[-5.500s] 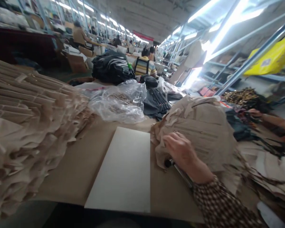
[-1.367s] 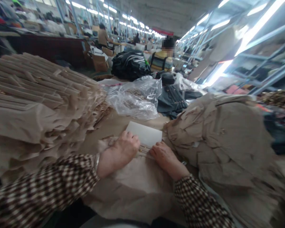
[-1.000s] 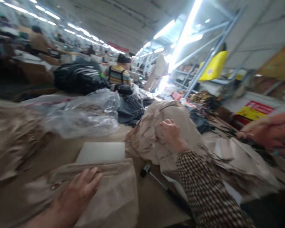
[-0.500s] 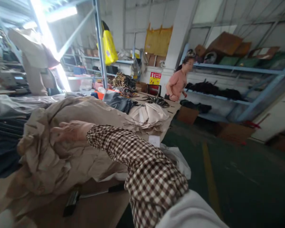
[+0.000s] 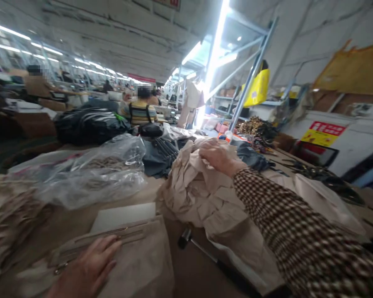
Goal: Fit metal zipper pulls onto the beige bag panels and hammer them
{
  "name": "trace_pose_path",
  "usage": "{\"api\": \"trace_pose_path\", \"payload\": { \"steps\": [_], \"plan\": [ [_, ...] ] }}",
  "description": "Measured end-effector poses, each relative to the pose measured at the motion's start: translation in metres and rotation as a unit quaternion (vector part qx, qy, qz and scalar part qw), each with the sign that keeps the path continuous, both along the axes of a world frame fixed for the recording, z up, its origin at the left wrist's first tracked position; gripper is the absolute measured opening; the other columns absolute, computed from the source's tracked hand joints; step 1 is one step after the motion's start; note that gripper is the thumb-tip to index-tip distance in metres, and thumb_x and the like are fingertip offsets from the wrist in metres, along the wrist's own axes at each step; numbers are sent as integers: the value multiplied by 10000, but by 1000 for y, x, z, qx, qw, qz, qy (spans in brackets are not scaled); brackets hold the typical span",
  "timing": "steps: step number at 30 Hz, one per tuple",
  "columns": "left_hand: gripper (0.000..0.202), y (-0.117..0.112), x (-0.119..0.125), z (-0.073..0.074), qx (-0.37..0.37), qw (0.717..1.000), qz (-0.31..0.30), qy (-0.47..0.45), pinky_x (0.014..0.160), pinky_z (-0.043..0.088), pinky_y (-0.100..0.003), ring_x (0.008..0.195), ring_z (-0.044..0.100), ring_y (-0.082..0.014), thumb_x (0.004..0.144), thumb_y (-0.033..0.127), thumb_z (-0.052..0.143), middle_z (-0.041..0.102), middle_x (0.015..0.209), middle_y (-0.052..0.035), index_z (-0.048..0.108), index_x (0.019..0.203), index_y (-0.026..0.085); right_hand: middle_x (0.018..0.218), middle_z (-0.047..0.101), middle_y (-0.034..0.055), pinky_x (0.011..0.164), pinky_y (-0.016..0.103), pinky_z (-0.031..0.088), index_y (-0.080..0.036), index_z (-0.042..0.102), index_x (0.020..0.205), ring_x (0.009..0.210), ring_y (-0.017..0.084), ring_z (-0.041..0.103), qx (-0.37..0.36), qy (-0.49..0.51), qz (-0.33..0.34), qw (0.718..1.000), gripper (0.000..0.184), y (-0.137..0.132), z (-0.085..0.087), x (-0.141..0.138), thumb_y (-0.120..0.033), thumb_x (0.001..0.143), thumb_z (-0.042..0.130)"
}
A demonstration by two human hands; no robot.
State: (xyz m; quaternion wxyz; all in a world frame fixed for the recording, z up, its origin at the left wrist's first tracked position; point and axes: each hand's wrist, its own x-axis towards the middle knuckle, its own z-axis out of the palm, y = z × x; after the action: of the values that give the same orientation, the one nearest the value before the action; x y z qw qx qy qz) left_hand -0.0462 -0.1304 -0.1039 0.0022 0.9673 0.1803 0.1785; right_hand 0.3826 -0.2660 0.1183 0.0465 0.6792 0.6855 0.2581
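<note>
My left hand (image 5: 88,265) lies with fingers stretched out on a beige fabric piece (image 5: 139,256) that has a zipper (image 5: 124,229) along its upper part. A white sheet (image 5: 124,215) sticks out behind this piece. Farther off, my right hand (image 5: 219,156), its arm in a brown checked sleeve, has its fingers curled into the top of a crumpled heap of beige fabric (image 5: 211,194). Between the two, a hammer (image 5: 185,239) with a dark handle lies on the table, partly beside the heap.
Clear plastic bags (image 5: 112,165) lie at the back left, near folded dark blue fabric (image 5: 158,157). More beige cloth (image 5: 12,219) sits at the left edge. Seated people (image 5: 141,109) are at work beyond the table. A blue metal frame (image 5: 248,78) stands behind.
The view has swung to the left. My left hand and the zippered piece have come into sight. My right hand is still at the beige heap, its fingers now more curled.
</note>
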Motion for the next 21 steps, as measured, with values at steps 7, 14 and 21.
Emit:
{"api": "trace_pose_path", "payload": {
  "steps": [7, 14, 21],
  "plan": [
    [222, -31, 47, 104, -54, 973, -111, -193, 929, 552, -261, 1060, 668, -169, 955, 188, 485, 706, 1126, -72, 680, 1061, 201, 1009, 662, 88, 902, 302, 430, -177, 609, 988, 1008, 201, 584, 189, 107, 36, 975, 185, 2, 27, -8, -247, 982, 437],
    [253, -70, 62, 202, 53, 935, -213, -279, 1052, 503, -346, 1172, 598, -189, 923, 98, 521, 649, 1212, -96, 604, 1148, 176, 972, 619, 60, 1014, 434, 411, -178, 615, 982, 1048, 224, 563, 229, -69, 49, 970, 238, -18, 77, -76, -218, 1007, 382],
    [293, -71, 91, 238, 138, 945, -154, -254, 1111, 443, -490, 1278, 524, -254, 956, 183, 471, 591, 1305, -94, 605, 1217, 187, 1066, 651, 102, 849, 330, 420, -144, 646, 1097, 990, 187, 589, 134, -92, -14, 987, 232, 2, 72, -88, -220, 1016, 442]
  ]
}}
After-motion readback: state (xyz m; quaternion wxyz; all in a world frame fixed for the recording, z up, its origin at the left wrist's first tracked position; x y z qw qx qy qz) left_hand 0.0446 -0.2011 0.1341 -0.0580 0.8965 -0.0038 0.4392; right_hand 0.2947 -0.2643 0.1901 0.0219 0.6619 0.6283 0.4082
